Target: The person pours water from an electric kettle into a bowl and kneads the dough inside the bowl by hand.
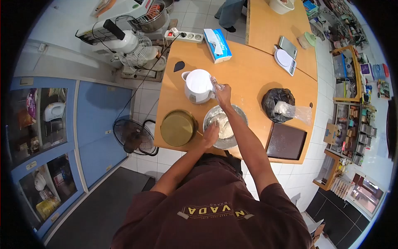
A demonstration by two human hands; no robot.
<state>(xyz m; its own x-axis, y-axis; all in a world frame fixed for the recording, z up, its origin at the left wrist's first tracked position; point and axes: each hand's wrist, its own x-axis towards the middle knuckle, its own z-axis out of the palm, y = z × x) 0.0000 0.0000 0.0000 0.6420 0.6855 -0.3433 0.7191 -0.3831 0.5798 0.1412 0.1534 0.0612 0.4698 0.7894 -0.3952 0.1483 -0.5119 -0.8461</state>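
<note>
A white jug (pixel 198 86) stands on the wooden table, its spout toward the left. My right hand (pixel 223 93) is closed round the jug's handle, with pale residue on the fingers. Below it, a metal bowl (pixel 239 112) at the table's near edge holds pale dough (pixel 225 128). My left hand (pixel 212 132) is inside the bowl at the dough's left side; its fingertips are partly hidden against the dough, so its grip is unclear. Left of the bowl sits a round gold-coloured pan (pixel 178 128).
A black bag (pixel 275 99) with a clear plastic bag, a dark tray (pixel 286 141), a kitchen scale (pixel 285 61) and a blue tissue box (pixel 217 45) are on the table (pixel 244 74). A power strip (pixel 185 35) lies at its far left corner. Someone's leg (pixel 230 14) shows beyond.
</note>
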